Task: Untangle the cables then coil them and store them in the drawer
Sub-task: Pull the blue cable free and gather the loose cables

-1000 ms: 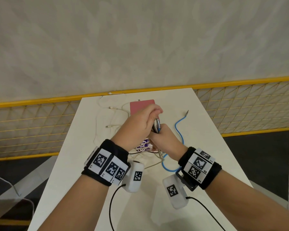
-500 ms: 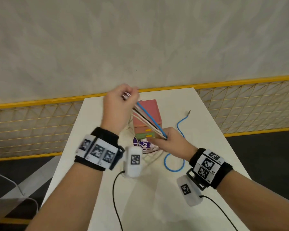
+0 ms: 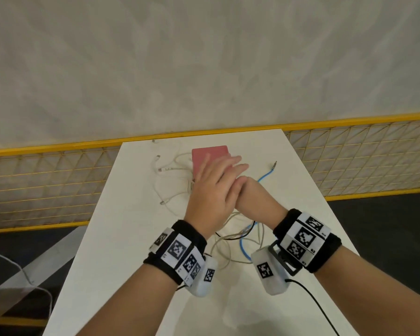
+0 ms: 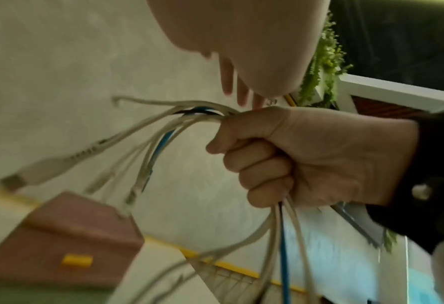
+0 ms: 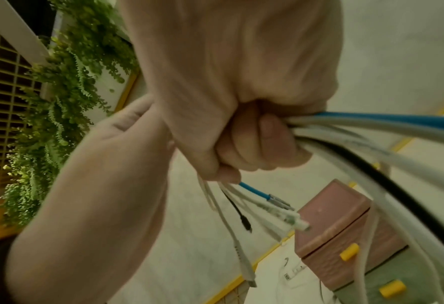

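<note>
My right hand (image 3: 251, 196) is a fist round a bundle of white, blue and black cables (image 4: 168, 131), seen close in the right wrist view (image 5: 371, 127). Plug ends (image 5: 288, 216) stick out past the fist. Slack loops of the bundle (image 3: 233, 236) hang to the table under my wrists. My left hand (image 3: 228, 167) lies across the right fist with fingers (image 4: 231, 82) straight and holds nothing. The pink drawer box (image 3: 209, 154) stands just beyond both hands; its yellow handles (image 5: 349, 248) face me. A blue cable end (image 3: 264, 177) trails right.
Loose white cables (image 3: 170, 170) lie on the white table (image 3: 131, 238) left of the box. A yellow mesh fence (image 3: 58, 185) runs along both sides and the far end of the table. Black leads from my wrist cameras (image 3: 310, 294) trail near the front edge.
My left hand, raised and pulling the cables taut half a second ago, has dropped back onto the right fist with its fingers straightened. The cables hang slack again.
</note>
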### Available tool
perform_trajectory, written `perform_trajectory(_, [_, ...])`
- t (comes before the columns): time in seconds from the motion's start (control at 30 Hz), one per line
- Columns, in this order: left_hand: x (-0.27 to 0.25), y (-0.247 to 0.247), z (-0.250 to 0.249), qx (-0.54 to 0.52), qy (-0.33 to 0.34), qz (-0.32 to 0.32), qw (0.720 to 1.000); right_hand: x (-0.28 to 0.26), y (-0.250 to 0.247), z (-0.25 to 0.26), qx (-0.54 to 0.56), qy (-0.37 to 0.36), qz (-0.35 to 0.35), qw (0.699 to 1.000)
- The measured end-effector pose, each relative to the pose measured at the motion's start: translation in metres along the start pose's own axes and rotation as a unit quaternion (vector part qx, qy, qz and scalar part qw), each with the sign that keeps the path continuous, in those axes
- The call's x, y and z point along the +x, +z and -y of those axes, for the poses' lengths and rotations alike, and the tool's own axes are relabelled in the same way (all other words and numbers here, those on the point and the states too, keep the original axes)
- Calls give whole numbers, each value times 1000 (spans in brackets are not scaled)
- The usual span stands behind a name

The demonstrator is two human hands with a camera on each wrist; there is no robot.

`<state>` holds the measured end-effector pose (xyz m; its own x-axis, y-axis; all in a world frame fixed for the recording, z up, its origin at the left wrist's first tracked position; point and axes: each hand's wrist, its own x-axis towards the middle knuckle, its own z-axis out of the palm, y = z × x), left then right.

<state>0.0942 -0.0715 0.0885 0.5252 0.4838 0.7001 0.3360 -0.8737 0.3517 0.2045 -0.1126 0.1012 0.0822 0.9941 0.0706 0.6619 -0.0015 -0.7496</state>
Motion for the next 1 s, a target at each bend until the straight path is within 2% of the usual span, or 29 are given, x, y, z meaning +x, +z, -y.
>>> perform_trajectory(0.07, [-4,4,5,-105,-73,81,989,1,2,-2,27,6,19,999])
perform_trajectory(0.1, [-5,4,8,-139,-124,98,978,1,1,-3,46,5,30,999])
perform_trajectory(0.17, [-2,1,16,-163,-235,103,953,0,-4,-3,59,0,32,998])
perform_trajectory(0.2, [0,-1,20,-158,-270,101,944,0,-6,-4,65,3,43,997])
perform_trajectory(0.33, [11,-15,23,-56,-244,116,961,-2,-11,-12,69,9,73,995])
perform_trajectory(0.4, [14,-25,29,-67,-250,68,963,-2,-17,-21,69,25,67,995])
perform_trajectory(0.5, [14,-41,50,-119,-312,-53,941,-4,-31,-34,46,28,52,997])
perform_trajectory(0.53, [12,-45,56,-126,-334,-71,931,-4,-34,-36,33,22,45,998])
perform_trajectory(0.6, [4,-45,66,-102,-364,-48,925,-5,-37,-37,19,7,35,999])
perform_trajectory(0.67, [-3,-41,73,-34,-370,12,928,-6,-37,-32,35,-4,35,999])
perform_trajectory(0.73, [-4,-36,70,-5,-338,3,941,-3,-35,-25,56,-15,49,997])
perform_trajectory(0.8, [5,-31,48,-43,-258,-33,965,4,-29,-18,27,-33,70,997])
perform_trajectory(0.87, [11,-20,21,-95,-206,15,974,10,-21,-10,-6,-54,84,995])
perform_trajectory(0.93, [10,-9,7,-110,-216,89,966,13,-20,-7,-14,-70,87,994])
perform_trajectory(1.0, [8,-6,9,-104,-226,97,964,12,-23,-4,-7,-92,85,992])
